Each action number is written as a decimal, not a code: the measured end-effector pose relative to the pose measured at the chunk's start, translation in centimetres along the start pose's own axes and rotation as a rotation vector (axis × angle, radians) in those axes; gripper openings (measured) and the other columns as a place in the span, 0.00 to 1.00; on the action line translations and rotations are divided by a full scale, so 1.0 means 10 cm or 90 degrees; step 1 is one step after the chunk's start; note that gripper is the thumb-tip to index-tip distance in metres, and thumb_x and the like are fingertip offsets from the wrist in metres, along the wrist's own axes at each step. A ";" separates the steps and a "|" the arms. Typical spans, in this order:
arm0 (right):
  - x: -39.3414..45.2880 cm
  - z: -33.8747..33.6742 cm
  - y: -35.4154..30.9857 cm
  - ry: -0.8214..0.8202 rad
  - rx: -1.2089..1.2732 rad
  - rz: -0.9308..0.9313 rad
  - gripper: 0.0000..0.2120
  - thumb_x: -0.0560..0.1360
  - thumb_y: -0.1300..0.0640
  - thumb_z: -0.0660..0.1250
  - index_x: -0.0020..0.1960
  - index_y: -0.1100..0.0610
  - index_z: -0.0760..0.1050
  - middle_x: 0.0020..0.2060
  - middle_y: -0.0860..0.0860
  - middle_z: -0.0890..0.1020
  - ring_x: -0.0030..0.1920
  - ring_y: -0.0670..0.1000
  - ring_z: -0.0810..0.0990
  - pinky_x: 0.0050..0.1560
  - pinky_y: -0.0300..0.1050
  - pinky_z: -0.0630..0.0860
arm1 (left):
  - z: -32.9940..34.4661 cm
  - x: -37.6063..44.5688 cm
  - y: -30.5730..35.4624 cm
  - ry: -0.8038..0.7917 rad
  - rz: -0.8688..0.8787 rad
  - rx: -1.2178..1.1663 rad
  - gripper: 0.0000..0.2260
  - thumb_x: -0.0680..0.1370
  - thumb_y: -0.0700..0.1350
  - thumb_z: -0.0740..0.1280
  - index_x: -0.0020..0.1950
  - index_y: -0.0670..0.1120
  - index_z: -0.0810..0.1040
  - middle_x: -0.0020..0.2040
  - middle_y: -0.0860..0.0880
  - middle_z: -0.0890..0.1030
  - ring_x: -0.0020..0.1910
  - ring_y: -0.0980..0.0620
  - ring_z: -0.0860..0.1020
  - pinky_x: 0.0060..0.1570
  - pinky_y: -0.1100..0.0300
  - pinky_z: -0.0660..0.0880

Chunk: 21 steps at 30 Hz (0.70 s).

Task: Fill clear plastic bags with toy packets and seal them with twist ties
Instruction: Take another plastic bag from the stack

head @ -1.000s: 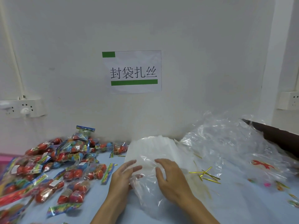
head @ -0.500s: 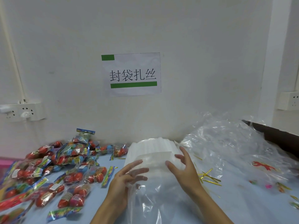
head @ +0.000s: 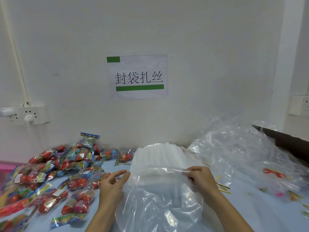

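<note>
Hands (head: 157,183) pinching clear bag (head: 158,203) mouth

Two bare forearms — no sleeves — left hand (head: 111,186), right hand (head: 203,183).

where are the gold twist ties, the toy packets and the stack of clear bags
gold twist ties (head: 223,187): head view, on one tie
toy packets (head: 50,178): head view, middle of the pile
stack of clear bags (head: 158,158): head view, top sheet
</note>
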State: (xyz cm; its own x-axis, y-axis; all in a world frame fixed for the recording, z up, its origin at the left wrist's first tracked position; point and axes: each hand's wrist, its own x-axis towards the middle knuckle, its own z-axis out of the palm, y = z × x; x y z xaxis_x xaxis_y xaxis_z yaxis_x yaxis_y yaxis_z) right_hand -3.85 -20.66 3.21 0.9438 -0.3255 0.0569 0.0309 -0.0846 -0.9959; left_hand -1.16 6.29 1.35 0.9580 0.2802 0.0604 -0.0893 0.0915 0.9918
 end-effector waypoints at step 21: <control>0.11 -0.23 0.11 0.073 0.108 0.030 0.13 0.76 0.64 0.68 0.34 0.59 0.84 0.27 0.51 0.75 0.26 0.48 0.67 0.29 0.38 0.60 | -0.09 0.11 -0.05 0.104 0.115 -0.034 0.08 0.72 0.39 0.75 0.50 0.45 0.82 0.37 0.46 0.84 0.35 0.48 0.80 0.34 0.59 0.78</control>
State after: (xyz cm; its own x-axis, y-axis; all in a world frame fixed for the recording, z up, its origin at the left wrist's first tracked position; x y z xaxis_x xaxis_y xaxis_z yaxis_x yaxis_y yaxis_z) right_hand -3.49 -23.29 2.38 0.9024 -0.4309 0.0076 0.0510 0.0894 -0.9947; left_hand -0.29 7.43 0.86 0.8689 0.4468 0.2129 -0.2733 0.0745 0.9590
